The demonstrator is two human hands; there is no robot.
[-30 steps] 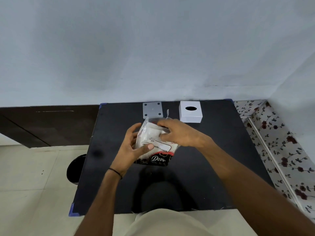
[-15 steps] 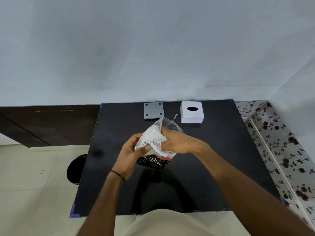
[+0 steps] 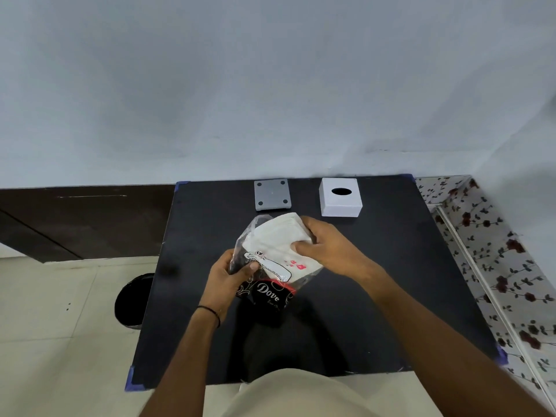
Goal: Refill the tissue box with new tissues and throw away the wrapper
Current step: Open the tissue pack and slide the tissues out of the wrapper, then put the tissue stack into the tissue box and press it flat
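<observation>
Table [image 3: 391,281] bare right of hands; tissue box [image 3: 340,197], grey plate [image 3: 272,195] behind.

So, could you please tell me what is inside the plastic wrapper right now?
A stack of white tissues sits partly inside the plastic wrapper, its top sticking out in the right hand. The printed lower part and the left hand hide the bottom.

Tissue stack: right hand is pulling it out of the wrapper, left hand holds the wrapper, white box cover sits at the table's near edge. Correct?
Not quite. The head view shows the white box cover at the table's far edge, by the wall. The rest holds: the right hand grips the tissue stack, partly out of the wrapper, which the left hand holds.
</observation>
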